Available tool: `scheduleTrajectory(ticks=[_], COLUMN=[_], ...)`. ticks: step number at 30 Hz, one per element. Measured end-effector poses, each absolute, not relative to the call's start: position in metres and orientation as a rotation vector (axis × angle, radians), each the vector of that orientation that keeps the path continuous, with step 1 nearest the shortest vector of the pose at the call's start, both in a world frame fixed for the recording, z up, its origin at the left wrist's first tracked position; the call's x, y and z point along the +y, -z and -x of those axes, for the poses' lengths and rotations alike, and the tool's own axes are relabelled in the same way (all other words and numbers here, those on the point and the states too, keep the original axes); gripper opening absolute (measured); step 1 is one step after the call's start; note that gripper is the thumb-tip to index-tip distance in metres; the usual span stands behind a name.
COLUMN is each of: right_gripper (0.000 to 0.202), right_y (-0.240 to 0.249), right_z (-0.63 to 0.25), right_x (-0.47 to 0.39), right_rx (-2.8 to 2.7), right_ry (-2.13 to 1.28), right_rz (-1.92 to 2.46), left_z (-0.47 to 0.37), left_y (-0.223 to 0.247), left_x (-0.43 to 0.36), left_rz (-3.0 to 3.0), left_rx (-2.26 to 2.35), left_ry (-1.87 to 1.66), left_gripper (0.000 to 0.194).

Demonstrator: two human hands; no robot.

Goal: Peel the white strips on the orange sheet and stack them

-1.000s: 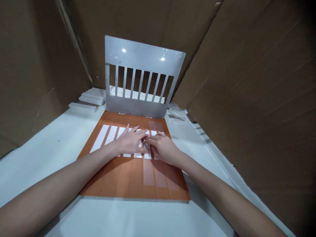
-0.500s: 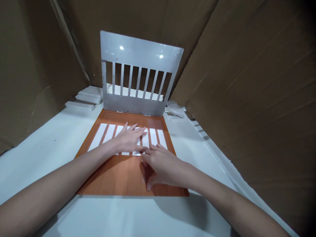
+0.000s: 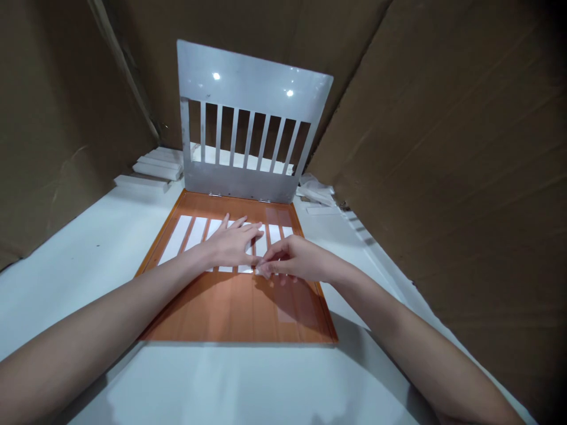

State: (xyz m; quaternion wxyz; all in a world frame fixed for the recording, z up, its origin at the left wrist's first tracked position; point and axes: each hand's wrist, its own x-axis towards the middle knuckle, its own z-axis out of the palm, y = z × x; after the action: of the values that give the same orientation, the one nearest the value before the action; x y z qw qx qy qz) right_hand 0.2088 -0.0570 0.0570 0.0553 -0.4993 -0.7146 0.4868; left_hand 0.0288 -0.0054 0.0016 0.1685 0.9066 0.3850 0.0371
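An orange board point(image 3: 212, 310) lies on the white table, with a row of white strips point(image 3: 176, 239) set side by side in it. My left hand point(image 3: 230, 243) rests palm down across the middle strips, fingers spread, thumb pointing right. Close to that thumb, my right hand point(image 3: 300, 257) has its thumb and fingertips pinched together at the lower end of a strip right of the middle. What lies in the pinch, if anything, is too small to make out. Behind the board, a greyish slotted panel point(image 3: 252, 82) stands up along its far edge, leaning back slightly.
White bars point(image 3: 157, 170) are stacked at the back left. Crumpled clear wrapping and white pieces point(image 3: 316, 192) lie at the back right. Brown cardboard walls point(image 3: 443, 147) enclose the table point(image 3: 199, 383) on the left, back and right.
My right hand has turned and lifted, its fingertips coming together at the strip's lower end. My left hand stays on the strips. The view has shifted slightly.
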Motion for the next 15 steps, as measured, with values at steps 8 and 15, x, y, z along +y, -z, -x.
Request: scheduleTrajectory(ticks=[8,15], right_gripper=[0.020,0.019], right_y=[-0.0501,-0.0533], right_z=[-0.2114,-0.2122], right_x=[-0.0512,-0.0500], right_rx=[-1.984,-2.026], right_ry=[-1.567,-1.522], right_rz=[1.426,1.536], left_z=[-0.0287,-0.0294], left_y=[-0.0026,-0.0031], left_x=[-0.0055,-0.0065], left_rz=[-2.573,-2.574], left_rx=[1.086,1.104], left_ry=[-0.110,-0.100], left_gripper=[0.072,0.067])
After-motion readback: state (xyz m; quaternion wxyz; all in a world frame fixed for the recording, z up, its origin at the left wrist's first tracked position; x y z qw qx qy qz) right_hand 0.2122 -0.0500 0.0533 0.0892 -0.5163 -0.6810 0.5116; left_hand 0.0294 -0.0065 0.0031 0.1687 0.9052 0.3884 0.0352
